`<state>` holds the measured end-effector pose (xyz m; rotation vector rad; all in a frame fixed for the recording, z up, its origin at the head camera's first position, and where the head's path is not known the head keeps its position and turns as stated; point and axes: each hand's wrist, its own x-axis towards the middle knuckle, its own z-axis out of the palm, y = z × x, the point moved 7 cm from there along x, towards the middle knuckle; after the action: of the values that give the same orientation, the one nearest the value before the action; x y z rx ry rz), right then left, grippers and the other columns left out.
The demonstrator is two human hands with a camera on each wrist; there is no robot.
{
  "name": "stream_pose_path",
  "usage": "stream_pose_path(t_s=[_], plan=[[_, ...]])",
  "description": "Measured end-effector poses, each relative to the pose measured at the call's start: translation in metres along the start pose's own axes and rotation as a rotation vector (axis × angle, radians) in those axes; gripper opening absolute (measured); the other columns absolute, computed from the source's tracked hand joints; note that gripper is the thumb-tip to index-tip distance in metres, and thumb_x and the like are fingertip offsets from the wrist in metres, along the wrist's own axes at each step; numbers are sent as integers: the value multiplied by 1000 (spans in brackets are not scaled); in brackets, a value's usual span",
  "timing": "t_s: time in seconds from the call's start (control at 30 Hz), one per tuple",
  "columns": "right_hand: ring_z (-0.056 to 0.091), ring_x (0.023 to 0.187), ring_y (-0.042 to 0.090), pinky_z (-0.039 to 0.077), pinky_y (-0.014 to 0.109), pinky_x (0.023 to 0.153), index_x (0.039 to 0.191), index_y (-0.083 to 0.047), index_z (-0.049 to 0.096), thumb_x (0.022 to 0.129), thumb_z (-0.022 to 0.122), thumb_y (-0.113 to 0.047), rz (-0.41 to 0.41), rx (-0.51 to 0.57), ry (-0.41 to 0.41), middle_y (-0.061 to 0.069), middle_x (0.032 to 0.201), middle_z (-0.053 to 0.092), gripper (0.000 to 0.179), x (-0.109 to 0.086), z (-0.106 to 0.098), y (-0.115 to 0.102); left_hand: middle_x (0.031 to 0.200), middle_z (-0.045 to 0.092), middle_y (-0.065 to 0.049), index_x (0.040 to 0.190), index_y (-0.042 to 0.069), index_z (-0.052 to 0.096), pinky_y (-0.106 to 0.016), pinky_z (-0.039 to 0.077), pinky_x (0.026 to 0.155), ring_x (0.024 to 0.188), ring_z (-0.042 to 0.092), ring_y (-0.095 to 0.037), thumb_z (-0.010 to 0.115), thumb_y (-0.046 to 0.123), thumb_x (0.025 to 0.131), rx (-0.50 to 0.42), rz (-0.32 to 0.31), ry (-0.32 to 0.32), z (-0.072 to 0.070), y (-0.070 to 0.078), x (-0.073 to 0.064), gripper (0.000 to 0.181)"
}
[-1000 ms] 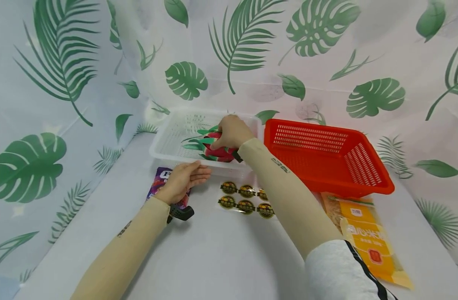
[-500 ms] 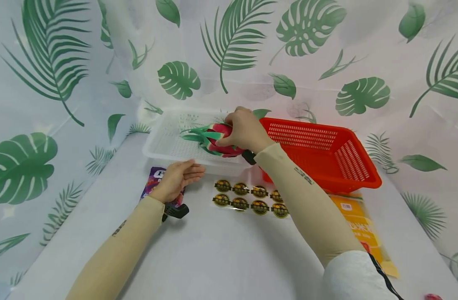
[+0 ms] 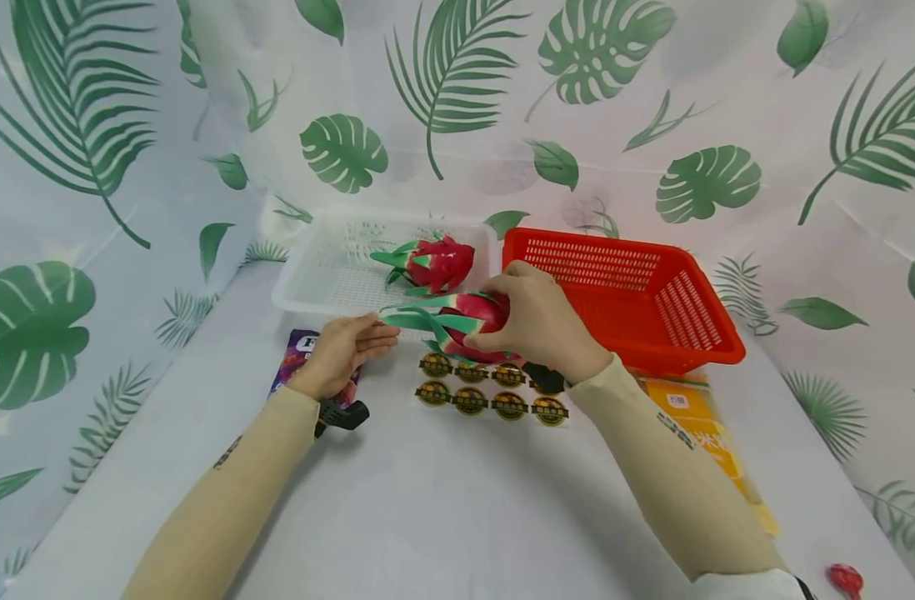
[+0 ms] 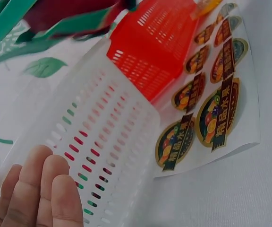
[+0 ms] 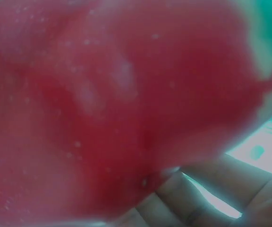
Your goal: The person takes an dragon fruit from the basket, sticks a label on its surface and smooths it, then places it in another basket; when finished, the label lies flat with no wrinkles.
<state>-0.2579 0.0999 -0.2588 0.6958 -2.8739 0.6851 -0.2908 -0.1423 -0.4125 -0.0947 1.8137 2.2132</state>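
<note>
My right hand grips a red dragon fruit with green leafy scales, held above the front rim of the white basket. The same dragon fruit fills most of the right wrist view, fingers curled along its lower side. A second dragon fruit lies inside the white basket. Beside that basket's front wall, my left hand has its fingers extended and holds nothing; the left wrist view shows its fingertips near the slotted wall. Beneath the held fruit lies a sheet of round fruit stickers, partly covered.
A red basket stands to the right of the white one. Under my left hand lies a purple packet. A yellow packet lies in front of the red basket, partly behind my right forearm. A small red object sits at lower right.
My right hand has lifted one dragon fruit out of the white basket, toward me and to the right. The second fruit is now visible. My left hand has stayed by the basket.
</note>
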Motion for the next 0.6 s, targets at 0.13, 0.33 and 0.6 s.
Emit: stream_pose_path(t_s=[0.13,0.33,0.6], plan=[[57,102,22,62,36,76,125,-7,73,71,96,-36,-6,0,-5,7,110,63,66,-19,5,1,92,76,5,121,-1,59,-22,61,88,90,74,-8,47,25,112,-41,-11,23,-3,-1,0,30],[60,95,21,61,32,73,123,-8,75,68,97,-37,-14,3,-9,6,105,62,65,-48,15,1,100,78,7,135,-10,54,-21,59,92,100,75,-7,42,28,113,6,17,-25,1,0,0,46],[61,103,23,61,40,85,119,-7,75,68,96,-42,-5,-72,-75,10,117,67,65,-91,47,12,97,78,7,130,-7,56,-22,59,93,100,75,-10,44,28,113,-38,0,-27,3,-1,0,40]])
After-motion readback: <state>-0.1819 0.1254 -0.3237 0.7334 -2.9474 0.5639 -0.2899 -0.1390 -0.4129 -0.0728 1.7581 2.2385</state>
